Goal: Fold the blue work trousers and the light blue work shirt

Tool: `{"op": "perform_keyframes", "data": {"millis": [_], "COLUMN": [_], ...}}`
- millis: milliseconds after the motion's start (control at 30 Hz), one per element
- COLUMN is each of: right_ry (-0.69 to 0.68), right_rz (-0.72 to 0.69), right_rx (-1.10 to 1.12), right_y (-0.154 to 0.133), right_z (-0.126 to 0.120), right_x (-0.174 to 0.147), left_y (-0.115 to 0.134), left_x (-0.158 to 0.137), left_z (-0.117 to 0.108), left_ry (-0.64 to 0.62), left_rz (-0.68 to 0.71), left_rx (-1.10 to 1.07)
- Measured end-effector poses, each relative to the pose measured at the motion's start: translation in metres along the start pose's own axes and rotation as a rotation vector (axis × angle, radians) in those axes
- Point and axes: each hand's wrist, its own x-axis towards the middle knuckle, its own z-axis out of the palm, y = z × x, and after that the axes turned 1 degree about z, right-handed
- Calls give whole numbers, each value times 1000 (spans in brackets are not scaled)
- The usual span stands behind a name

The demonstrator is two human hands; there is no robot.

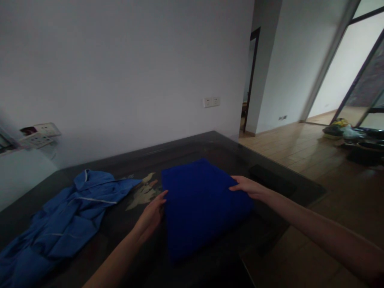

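Observation:
A folded bright blue cloth (204, 208) lies in front of me, over the dark table. My left hand (154, 208) grips its left edge, fingers closed there. On the opposite side, my right hand (244, 186) pinches the right edge between thumb and fingers. Whether the cloth is a garment cannot be told from its plain outer face. To the left lies a crumpled lighter blue garment (69, 220) with white piping, apart from both hands.
The dark glossy table (192, 146) stands against a pale wall and bears a light printed figure (144, 192). A dark flat object (267, 178) is near its right side. Wall sockets (211, 102) sit behind; bags (345, 132) lie on the wooden floor at right.

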Motion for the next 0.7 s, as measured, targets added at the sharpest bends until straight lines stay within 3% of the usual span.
{"op": "perform_keyframes", "data": {"millis": [133,300,467,567,700], "right_ry": [-55,29,309,421,536], "right_rz": [61,61,-92,-123,-145], "right_rx": [-117,-295,-578,-627,-653], "right_y": [-30,-61,-72,-73,-70], "right_z": [-40,-76,-112,-137,-169], "right_x": [29,67,101,120,136], "left_y": [-16,-27,-25,-20,-12], "left_x": [16,56,114,156,206], "left_z": [25,56,96,121,147], "left_ry": [0,17,82,145,116], "left_rz": [52,95,219,263,283], "left_rx": [29,-12,6,25,31]}}
